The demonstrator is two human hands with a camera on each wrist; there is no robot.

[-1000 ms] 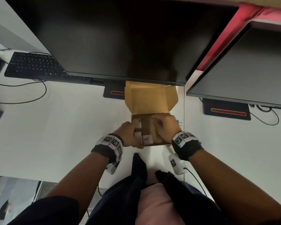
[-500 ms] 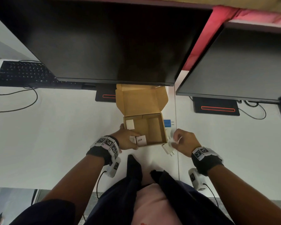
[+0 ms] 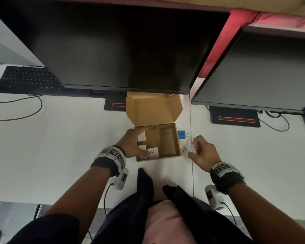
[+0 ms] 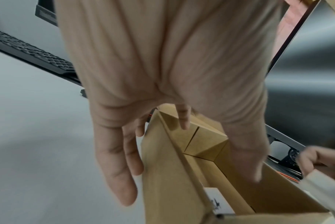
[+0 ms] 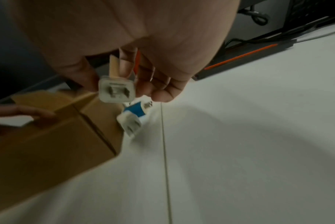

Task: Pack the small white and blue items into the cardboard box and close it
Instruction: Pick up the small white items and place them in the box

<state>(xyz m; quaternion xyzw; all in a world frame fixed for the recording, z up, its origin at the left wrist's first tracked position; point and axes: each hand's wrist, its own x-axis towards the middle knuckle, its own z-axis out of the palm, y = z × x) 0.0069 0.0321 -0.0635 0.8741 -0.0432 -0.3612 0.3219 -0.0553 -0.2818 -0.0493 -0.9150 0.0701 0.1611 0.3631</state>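
Note:
The open cardboard box [image 3: 177, 138] stands on the white desk with its lid [image 3: 153, 110] raised at the back. White items [image 3: 152, 152] lie in its near-left part, one also showing in the left wrist view [image 4: 218, 201]. My left hand [image 3: 136, 143] straddles the box's left wall [image 4: 162, 166], straight fingers [image 4: 120, 174] outside and thumb inside. Just right of the box, my right hand [image 3: 194, 147] pinches a white plug [image 5: 116, 89] above the desk. A blue plug [image 3: 182, 134] and another white plug [image 5: 130, 124] lie on the desk against the box's right side.
Two black monitors [image 3: 123, 46] [image 3: 264, 73] overhang the desk right behind the box, their stand bases [image 3: 234, 118] on the surface. A black keyboard [image 3: 30, 80] and cables [image 3: 25, 110] lie far left. A seam [image 3: 191, 155] runs between two desk tops.
My right hand has left the box, moved right and lifted a white plug off the desk. My left hand has shifted from the box's near-left corner to its left wall, fingers spread.

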